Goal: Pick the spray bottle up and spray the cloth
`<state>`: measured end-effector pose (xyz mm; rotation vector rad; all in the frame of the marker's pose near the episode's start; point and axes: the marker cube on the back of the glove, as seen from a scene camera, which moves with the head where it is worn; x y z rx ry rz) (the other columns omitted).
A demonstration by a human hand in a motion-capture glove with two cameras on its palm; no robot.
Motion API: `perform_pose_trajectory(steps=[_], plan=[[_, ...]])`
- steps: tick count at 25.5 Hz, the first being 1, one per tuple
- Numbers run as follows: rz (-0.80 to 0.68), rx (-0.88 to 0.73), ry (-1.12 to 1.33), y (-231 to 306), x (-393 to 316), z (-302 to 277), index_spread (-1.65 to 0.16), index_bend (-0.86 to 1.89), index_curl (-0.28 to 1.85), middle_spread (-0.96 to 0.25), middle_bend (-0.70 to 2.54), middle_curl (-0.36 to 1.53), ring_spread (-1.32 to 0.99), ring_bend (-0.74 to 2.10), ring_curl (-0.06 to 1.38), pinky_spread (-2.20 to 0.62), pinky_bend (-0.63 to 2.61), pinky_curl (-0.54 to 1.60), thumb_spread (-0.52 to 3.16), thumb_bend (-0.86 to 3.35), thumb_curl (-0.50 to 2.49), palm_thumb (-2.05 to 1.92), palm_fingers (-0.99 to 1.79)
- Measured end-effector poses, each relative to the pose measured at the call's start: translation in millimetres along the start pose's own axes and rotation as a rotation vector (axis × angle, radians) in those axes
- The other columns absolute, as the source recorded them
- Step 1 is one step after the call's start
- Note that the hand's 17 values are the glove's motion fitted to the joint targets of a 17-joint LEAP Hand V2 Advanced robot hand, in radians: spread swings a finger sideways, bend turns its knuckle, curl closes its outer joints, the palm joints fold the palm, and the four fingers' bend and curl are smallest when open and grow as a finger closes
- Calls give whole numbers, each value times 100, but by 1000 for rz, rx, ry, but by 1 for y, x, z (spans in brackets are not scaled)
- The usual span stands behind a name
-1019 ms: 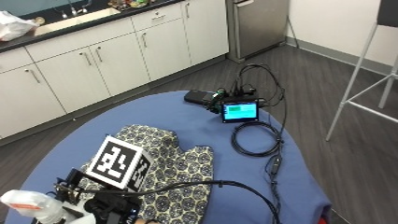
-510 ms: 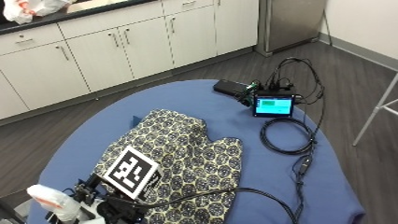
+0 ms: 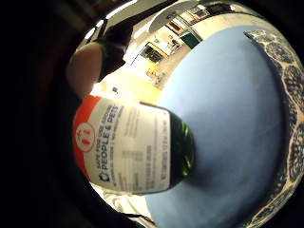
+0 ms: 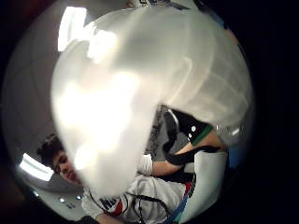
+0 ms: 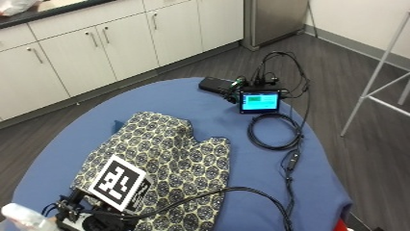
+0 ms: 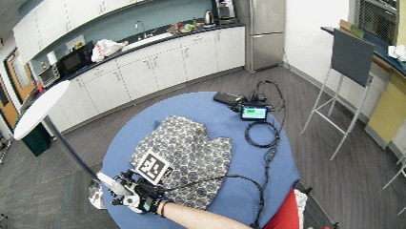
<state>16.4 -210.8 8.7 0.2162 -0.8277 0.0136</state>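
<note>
From outside, your gloved right hand (image 6: pixel 141 200) holds the spray bottle (image 6: pixel 113 185) at the blue tabletop's (image 5: pixel 269 192) near edge, beside the patterned cloth (image 5: pixel 168 159), fingers curled around it. Palm views: bottle label (image 3: pixel 128 147) close against the palm.

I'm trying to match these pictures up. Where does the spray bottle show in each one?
Outside view: only the spray bottle top, at the lower left corner beside the patterned cloth.
Wide outside view: in the gloved right hand, at the blue table edge.
Little finger side palm view: its labelled body fills the middle.
Thumb side palm view: the pale blur is probably its top.
Shared landmark: the blue table.
</note>
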Motion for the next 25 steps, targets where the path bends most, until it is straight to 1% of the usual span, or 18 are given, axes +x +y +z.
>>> perform_pose_trajectory(steps=[4, 8, 10, 13, 15, 19, 22, 25], plan=[[-4, -53, 11, 4, 1, -1, -27, 9, 32, -14, 35, 42, -14, 38, 39, 10, 24, 28, 107, 1, 39, 81, 86], [-21, -88, 5, 21, -2, -23, -28, 10, 30, -12, 29, 41, -13, 35, 38, 10, 32, 30, 105, 0, 40, 85, 86], [-35, -112, 48, 38, -4, -37, -28, 12, 30, -12, 27, 40, -12, 35, 37, 9, 33, 30, 104, -1, 40, 85, 87], [-42, -135, 185, 69, -2, -62, -28, 13, 30, -12, 26, 40, -12, 33, 37, 9, 34, 31, 103, -1, 41, 86, 88], [-28, -113, 290, 92, 1, -83, -28, 14, 30, -11, 25, 40, -11, 32, 36, 9, 34, 31, 103, -2, 41, 86, 89], [23, -3, 505, 147, 13, -124, -28, 15, 31, -11, 26, 40, -10, 28, 36, 9, 33, 31, 102, -2, 42, 87, 90], [87, 50, 585, 183, 18, -134, -29, 14, 31, -11, 27, 40, -10, 26, 36, 8, 33, 31, 102, -2, 42, 86, 90], [120, 65, 631, 203, 20, -134, -29, 16, 31, -11, 27, 41, -10, 22, 35, 8, 31, 31, 102, -3, 42, 85, 90]])
